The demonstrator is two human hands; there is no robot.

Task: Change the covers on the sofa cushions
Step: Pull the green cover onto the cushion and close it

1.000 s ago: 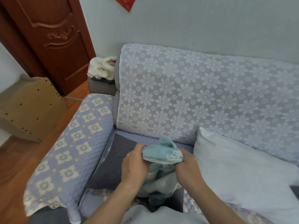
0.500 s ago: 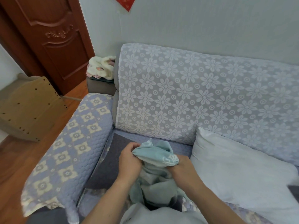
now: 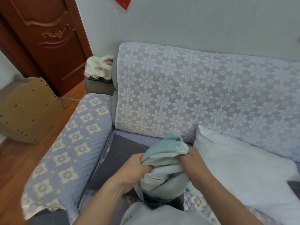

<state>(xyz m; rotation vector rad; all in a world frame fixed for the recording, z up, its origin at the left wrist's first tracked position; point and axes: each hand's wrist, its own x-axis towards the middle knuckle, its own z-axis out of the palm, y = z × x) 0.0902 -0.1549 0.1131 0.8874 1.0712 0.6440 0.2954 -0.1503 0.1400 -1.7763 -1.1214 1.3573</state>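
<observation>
Soft, even, cool daylight; source out of frame. No glare, no harsh highlights. Faint shadows only: under the hands [image 3: 164, 168], beneath the white cushion [image 3: 243, 172], in the gap by the armrest [image 3: 71, 143]. Focus fairly sharp mid-frame, slightly soft with compression smear on the cloth [image 3: 165, 159]. Wide-angle bending at the edges: door [image 3: 48, 39] leans, sofa back [image 3: 203, 98] curves.

A pale wall [image 3: 194, 21] stands behind the sofa [image 3: 194, 95], with a red paper [image 3: 123, 2] hung high on it. A dark wood door [image 3: 48, 38] is at left, over an orange wood floor [image 3: 13, 159]. A cardboard box [image 3: 27, 109] sits near the door.
</observation>
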